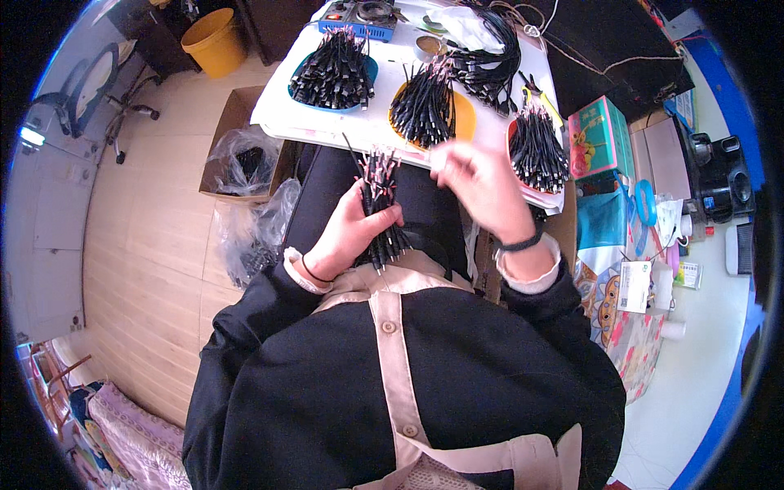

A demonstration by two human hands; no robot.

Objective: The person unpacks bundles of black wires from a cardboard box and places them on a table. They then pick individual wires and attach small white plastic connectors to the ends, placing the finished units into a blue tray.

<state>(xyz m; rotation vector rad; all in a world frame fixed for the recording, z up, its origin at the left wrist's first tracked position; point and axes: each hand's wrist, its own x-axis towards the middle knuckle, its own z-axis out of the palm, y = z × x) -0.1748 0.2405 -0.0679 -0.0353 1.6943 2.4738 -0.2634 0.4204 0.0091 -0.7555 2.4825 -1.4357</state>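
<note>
My left hand [349, 233] is wrapped round an upright bundle of short black cables [380, 196] with pinkish stripped wire ends, held above my lap. My right hand [486, 192] hovers at the table's near edge, its fingers curled together and slightly blurred. Whatever those fingers may hold is hidden. Just beyond them, a pile of black cables [423, 106] lies on a yellow plate [466, 118]. Another cable pile [333, 73] rests on a blue plate [372, 80] at the left, and a third pile [537, 151] sits on a red plate at the right.
On the white table [359, 126] stand a blue burner-like device [357, 23] and a small round tin [429, 46]. Longer black cables [494, 65] are heaped at the back, near yellow-handled pliers [542, 98]. A cardboard box [237, 118] with bagged cables is left of my legs; a green-pink box [600, 135] stands right.
</note>
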